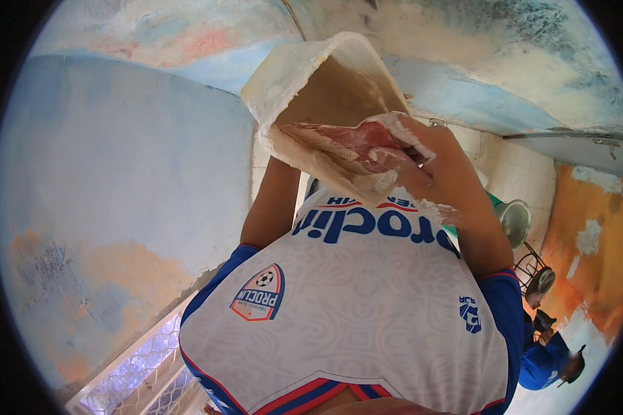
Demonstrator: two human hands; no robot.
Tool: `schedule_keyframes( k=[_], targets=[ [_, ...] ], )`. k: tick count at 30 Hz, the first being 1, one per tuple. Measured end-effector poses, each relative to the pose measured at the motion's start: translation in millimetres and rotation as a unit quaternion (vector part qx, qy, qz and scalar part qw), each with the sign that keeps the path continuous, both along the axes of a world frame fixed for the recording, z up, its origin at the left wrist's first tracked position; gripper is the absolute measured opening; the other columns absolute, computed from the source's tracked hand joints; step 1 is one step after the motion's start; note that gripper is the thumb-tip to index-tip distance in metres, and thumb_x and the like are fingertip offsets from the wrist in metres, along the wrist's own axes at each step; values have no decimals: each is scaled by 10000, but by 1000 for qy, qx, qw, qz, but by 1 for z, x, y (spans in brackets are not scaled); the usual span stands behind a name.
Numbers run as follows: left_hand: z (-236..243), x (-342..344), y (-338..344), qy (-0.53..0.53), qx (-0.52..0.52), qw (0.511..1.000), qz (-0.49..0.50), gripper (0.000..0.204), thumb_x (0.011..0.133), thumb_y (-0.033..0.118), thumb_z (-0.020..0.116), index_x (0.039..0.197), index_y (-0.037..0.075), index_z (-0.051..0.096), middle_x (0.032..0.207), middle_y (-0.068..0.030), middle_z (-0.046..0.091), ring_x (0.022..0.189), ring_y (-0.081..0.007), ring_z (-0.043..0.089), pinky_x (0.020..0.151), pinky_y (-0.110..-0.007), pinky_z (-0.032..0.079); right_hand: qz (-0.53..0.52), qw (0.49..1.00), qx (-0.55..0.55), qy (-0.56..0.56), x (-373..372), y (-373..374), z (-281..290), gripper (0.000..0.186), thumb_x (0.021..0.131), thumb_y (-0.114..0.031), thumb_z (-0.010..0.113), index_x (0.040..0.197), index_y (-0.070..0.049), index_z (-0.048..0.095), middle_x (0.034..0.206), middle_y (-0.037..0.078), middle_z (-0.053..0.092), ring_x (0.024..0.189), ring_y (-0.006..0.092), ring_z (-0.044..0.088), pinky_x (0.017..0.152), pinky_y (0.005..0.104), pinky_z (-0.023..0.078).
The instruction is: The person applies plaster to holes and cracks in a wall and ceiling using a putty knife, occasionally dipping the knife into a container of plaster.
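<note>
A white plastic container point(291, 69) with a rough, ragged rim is held up in front of my chest. It tilts so that its opening faces me, and pale plaster coats the inside and the edge. My right hand point(422, 155), smeared with white plaster, is closed around a red scraper point(363, 142). The scraper's plaster-covered blade lies at the container's mouth, pointing left. My left forearm point(273, 197) rises behind the container and supports it from there; the container hides the left hand and its fingers.
A blue-grey wall point(131, 138) with patchy paint stands at the left, above a window with a metal grille point(135, 373). At the right are a green bucket point(513, 220), a black wire frame point(529, 266), an orange wall point(588, 235) and a person in blue point(543, 363).
</note>
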State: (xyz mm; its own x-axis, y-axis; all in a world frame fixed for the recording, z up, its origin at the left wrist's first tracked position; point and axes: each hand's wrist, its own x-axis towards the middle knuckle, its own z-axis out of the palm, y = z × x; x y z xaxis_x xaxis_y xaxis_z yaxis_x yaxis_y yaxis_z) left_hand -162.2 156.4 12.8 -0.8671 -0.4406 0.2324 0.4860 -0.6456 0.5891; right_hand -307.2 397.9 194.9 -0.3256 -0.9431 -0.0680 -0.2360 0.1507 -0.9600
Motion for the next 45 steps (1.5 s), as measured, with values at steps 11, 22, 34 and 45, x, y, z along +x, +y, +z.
schedule_keyframes(
  k=[11,22,34,45],
  targets=[
    [19,-7,27,-116,-109,980,122,923,815,724,570,1435,64,390,1412,-94,488,1290,-256,476,1058,-431,420,-13,981,-19,-191,-42,6,-23,322,931,-110,621,1223,15,566,932,55,665,765,83,598,575,216,492],
    [4,-1,35,-253,12,938,236,831,918,735,281,1504,146,272,1488,-96,400,1336,-288,434,1080,-458,413,-83,905,-98,-405,-74,-22,-71,341,959,-160,594,1256,-20,504,999,82,666,765,147,670,559,269,556],
    [-16,67,-35,-256,131,925,248,700,994,626,182,1516,166,261,1518,-82,363,1374,-292,378,1120,-449,355,-213,777,-228,-546,-36,-104,-116,439,878,-67,526,1310,-19,464,1182,120,619,962,246,663,741,358,568],
    [-12,112,-171,-259,148,939,171,696,993,623,240,1509,158,275,1503,-90,384,1351,-301,408,1100,-459,378,-373,756,-238,-482,13,-225,-163,268,900,-80,508,1159,-33,465,1009,104,603,792,191,636,632,317,562]
  ],
)
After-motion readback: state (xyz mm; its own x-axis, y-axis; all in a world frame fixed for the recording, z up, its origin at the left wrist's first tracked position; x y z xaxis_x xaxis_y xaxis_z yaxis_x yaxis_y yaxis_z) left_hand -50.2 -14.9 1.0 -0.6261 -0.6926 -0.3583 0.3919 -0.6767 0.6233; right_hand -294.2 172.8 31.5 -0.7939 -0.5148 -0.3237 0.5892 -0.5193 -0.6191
